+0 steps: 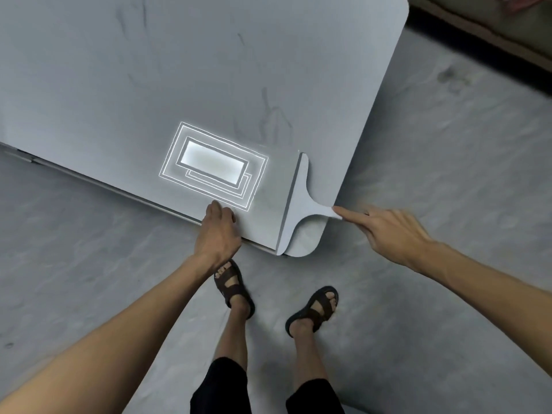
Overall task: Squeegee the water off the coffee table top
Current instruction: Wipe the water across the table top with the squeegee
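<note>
The squeegee (298, 198) lies flat on the coffee table (209, 70), close to the table's near right corner, with its long blade reaching to the near edge. The right hand (388, 231) holds the thin handle just off the table's right side, pointer finger straight along it and the other fingers curled. The left hand (218, 234) grips the table's near edge with bent fingers. A bright light shape (213, 165) shines on the table top (between the blade and the left hand). Two brown sandals (234, 286) stand on the floor (448, 174) below the table's near edge
</note>
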`<state>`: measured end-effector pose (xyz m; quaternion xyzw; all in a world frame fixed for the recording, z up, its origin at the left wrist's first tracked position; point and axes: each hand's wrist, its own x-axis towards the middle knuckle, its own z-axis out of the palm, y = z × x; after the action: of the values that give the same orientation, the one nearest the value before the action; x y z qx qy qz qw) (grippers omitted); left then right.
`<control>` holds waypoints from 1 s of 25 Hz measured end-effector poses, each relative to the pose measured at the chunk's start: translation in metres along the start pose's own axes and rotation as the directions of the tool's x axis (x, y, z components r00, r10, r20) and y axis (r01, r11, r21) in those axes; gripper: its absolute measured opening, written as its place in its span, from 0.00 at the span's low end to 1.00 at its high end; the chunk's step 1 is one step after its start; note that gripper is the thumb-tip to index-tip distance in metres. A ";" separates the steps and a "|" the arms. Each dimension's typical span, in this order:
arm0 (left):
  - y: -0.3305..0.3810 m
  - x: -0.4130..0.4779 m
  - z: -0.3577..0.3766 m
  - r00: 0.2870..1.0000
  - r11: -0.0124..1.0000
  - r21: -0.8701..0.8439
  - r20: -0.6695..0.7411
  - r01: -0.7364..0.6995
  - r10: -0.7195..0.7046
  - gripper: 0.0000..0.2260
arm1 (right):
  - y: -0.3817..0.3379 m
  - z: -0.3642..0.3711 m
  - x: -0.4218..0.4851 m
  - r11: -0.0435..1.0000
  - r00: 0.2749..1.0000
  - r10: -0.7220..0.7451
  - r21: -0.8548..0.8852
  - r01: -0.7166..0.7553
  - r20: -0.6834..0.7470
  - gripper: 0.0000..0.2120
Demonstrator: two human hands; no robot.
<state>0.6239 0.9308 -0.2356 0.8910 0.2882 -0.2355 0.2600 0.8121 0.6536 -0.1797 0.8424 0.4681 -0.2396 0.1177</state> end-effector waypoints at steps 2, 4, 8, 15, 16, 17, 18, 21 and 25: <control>0.014 -0.003 0.008 0.999 1.000 0.030 0.033 -0.002 0.001 0.16 | 0.018 0.004 -0.015 1.000 1.000 0.002 0.025 -0.002 -0.021 0.28; 0.024 -0.005 0.014 0.997 0.998 0.064 0.075 0.003 -0.007 0.17 | 0.034 0.007 -0.029 0.999 0.999 0.020 0.037 -0.018 -0.042 0.25; 0.035 -0.003 0.021 0.987 0.994 0.096 0.142 0.060 -0.073 0.18 | 0.065 0.010 -0.053 0.999 0.996 0.046 -0.005 -0.047 -0.075 0.24; 0.033 -0.004 0.010 0.985 0.990 0.002 -0.102 0.138 -0.137 0.14 | 0.077 -0.016 -0.053 1.000 0.983 0.028 0.013 -0.026 -0.183 0.24; 0.029 -0.002 0.006 0.978 0.987 -0.015 -0.135 0.159 -0.160 0.14 | 0.066 -0.024 -0.041 1.000 0.983 -0.010 0.014 0.013 -0.183 0.22; 0.024 -0.001 0.003 0.969 0.983 -0.038 -0.164 0.178 -0.182 0.13 | 0.053 -0.031 -0.026 0.999 0.983 -0.052 0.007 0.054 -0.177 0.21; 0.018 0.001 -0.001 0.960 0.978 -0.068 -0.189 0.197 -0.207 0.13 | 0.036 -0.038 -0.009 0.995 0.981 -0.095 -0.002 0.097 -0.169 0.20; -0.003 0.007 -0.013 0.927 0.952 -0.159 -0.236 0.260 -0.293 0.10 | -0.020 -0.054 0.050 0.972 0.966 -0.235 -0.017 0.234 -0.110 0.20; -0.028 0.016 -0.026 0.892 0.913 -0.195 -0.218 0.357 -0.395 0.03 | -0.079 -0.063 0.125 0.942 0.935 -0.337 -0.034 0.335 -0.110 0.21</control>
<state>0.6249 0.9719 -0.2338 0.8187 0.5031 -0.1437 0.2366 0.8194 0.8142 -0.1873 0.7615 0.6128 -0.2040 0.0542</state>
